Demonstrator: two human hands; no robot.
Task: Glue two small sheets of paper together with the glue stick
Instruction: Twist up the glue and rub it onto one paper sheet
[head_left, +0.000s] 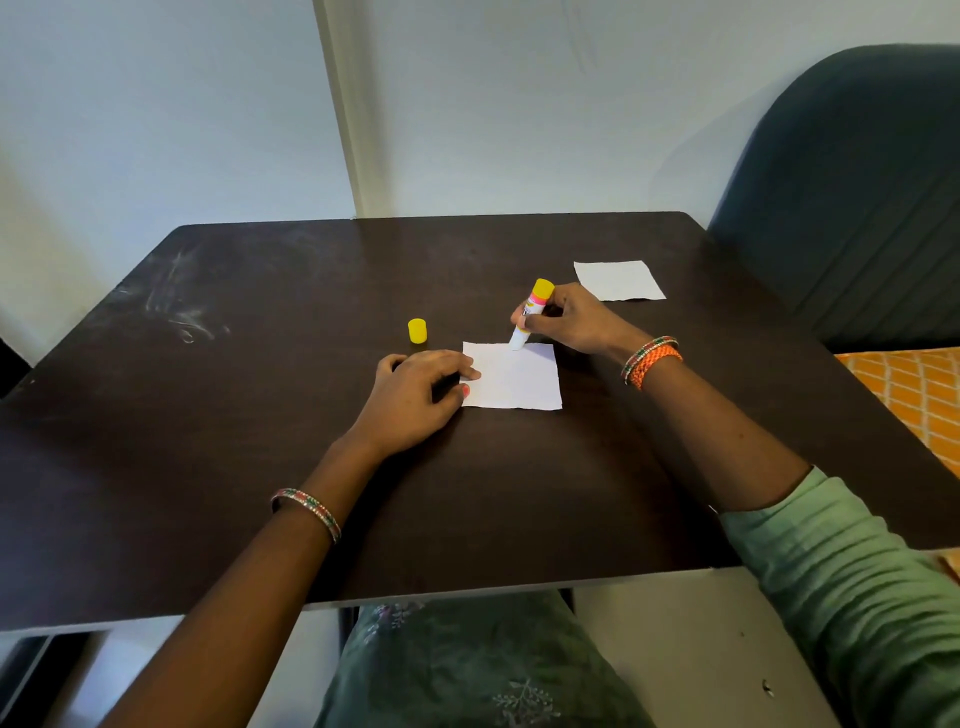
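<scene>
Fingers (535, 325) of right hand (576, 322) gripping glue stick (530, 314), label unreadable

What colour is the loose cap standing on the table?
Yellow. The cap stands apart from the glue stick; the head view shows it.

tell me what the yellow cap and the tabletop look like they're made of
Yellow cap: probably plastic, going by its smooth, evenly coloured, moulded look. Table: looks like dark brown wood or laminate with a matte finish and pale scuff marks; the pale front edge hints at laminate board.
</scene>
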